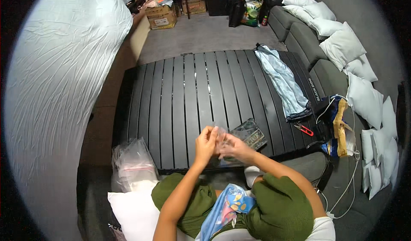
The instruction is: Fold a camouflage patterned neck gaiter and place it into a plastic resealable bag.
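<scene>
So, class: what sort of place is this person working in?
Probably a living room used for home packing work: a grey sofa lined with white pillows, a dark slatted table, and cardboard boxes beyond.

A black slatted table (188, 91) occupied the centre of the room, standing on a grey carpeted floor (205, 33). A large sheet of crumpled white fabric (60, 78) filled the left side. Along the right ran a dark grey sofa (306, 40), lined with white pillows (342, 46) from the far end to the near one. Cardboard boxes (160, 16), dark bags (235, 5) and a green printed sack (252, 3) stood against the far wall. A folded pale blue cloth (282, 80) lay on the table's right edge. Lighting was even and soft.
</scene>
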A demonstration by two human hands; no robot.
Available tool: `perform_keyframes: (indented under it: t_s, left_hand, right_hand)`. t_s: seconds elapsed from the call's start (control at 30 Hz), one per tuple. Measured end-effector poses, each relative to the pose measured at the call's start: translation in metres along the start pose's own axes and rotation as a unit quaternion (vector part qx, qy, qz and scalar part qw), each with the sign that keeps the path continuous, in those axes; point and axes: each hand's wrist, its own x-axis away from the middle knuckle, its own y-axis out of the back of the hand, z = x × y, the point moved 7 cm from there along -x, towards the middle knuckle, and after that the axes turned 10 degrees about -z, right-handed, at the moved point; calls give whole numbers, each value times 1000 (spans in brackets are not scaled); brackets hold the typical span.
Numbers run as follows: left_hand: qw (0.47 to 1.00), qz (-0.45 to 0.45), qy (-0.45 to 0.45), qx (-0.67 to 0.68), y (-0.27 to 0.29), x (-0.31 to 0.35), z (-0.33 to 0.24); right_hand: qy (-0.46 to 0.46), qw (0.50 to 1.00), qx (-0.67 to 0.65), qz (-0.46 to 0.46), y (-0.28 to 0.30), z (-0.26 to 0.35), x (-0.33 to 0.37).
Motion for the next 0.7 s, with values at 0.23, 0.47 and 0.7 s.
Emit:
perform_keyframes:
  t_s: [0.23, 0.47, 0.7]
  left_hand:
    - [930, -137, -257, -227, -7, 15, -27]
    - [988, 40, 102, 111, -9, -6, 25]
    - [939, -2, 216, 267, -10, -6, 25]
  right_hand:
    - [63, 993, 61, -83, 20, -5, -5]
    - [-18, 992, -111, -62, 15, -3, 3]
    - [12, 955, -295, -31, 22, 4, 7]
